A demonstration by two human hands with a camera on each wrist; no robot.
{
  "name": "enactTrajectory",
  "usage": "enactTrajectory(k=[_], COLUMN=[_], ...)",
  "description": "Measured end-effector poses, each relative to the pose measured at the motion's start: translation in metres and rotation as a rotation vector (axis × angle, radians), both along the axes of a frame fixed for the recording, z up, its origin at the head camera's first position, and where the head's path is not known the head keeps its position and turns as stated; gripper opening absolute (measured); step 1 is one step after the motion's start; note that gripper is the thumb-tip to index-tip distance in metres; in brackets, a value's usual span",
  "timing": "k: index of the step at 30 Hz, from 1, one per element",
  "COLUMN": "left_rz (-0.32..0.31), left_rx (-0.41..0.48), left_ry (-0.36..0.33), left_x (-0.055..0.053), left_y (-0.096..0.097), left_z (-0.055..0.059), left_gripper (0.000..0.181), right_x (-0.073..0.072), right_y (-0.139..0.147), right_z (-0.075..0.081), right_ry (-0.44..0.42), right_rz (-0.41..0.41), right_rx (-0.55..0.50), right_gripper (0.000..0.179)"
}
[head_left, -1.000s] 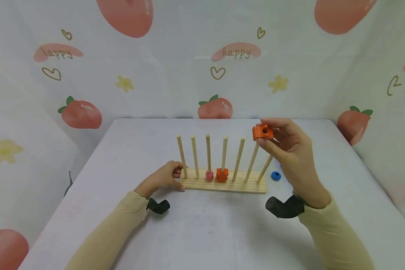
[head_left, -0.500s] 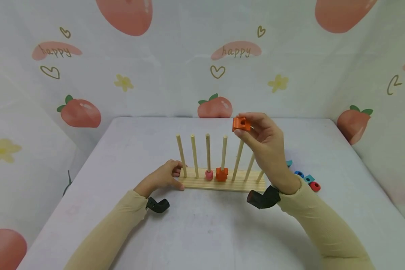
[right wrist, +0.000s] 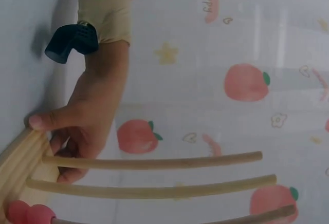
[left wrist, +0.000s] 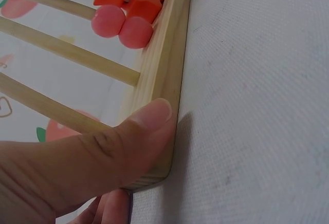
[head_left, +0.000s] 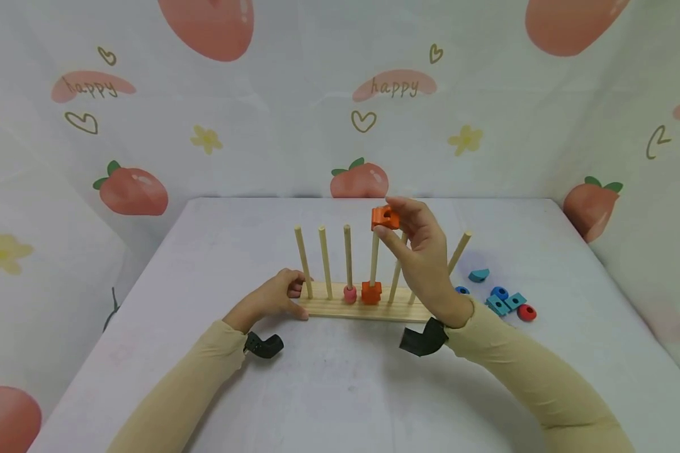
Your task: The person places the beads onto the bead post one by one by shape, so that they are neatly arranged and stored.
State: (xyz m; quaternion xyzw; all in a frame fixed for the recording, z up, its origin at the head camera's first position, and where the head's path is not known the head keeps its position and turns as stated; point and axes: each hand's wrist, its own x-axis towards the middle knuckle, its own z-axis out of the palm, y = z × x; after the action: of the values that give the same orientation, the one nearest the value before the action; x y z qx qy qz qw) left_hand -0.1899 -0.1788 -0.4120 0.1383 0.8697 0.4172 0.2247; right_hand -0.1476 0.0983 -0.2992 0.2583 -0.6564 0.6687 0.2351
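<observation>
My right hand (head_left: pixel 422 258) pinches an orange star-shaped bead (head_left: pixel 378 218) between thumb and fingers. The bead is at the top of the fourth peg (head_left: pixel 374 261) from the left; whether the peg is inside its hole I cannot tell. Low on that peg sit orange star beads (left wrist: pixel 145 4). Round pink beads (left wrist: pixel 135 32) sit on the peg to their left. My left hand (head_left: pixel 274 296) grips the left end of the wooden base (head_left: pixel 328 308), thumb in front and fingers behind. The right wrist view shows the left hand but not the right.
Several upright pegs stand along the base; my right hand partly hides those on the right. Loose beads lie on the table (head_left: pixel 340 390) to the right: a red one (head_left: pixel 526 313), blue ones (head_left: pixel 500 293), and teal pieces (head_left: pixel 478 275). A patterned cloth hangs behind.
My right hand has carried the orange star-shaped bead leftward from above the right-hand pegs to the fourth peg, lowering slightly at the end. The left hand stays on the base.
</observation>
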Motion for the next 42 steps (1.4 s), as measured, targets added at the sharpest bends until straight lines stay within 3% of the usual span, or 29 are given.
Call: enactTrajectory(k=[9,13,42], left_rz=[-0.034,0.0,0.004], left_rx=[0.048,0.03,0.027], left_ry=[0.01,-0.011,-0.008], left_x=[0.004,0.002,0.0], left_y=[-0.002,-0.001,0.0], left_z=[0.005,0.004,0.0], left_gripper=[0.077,0.077,0.075], right_x=[-0.005,-0.007,0.0], right_y=[-0.008,-0.008,-0.007], right_z=[-0.015,-0.016,-0.04], right_ry=[0.015,0.016,-0.317], right_rz=[-0.017,-0.011,0.015], right_rx=[0.003,-0.005,-0.026], right_gripper=[0.038,0.038,0.033])
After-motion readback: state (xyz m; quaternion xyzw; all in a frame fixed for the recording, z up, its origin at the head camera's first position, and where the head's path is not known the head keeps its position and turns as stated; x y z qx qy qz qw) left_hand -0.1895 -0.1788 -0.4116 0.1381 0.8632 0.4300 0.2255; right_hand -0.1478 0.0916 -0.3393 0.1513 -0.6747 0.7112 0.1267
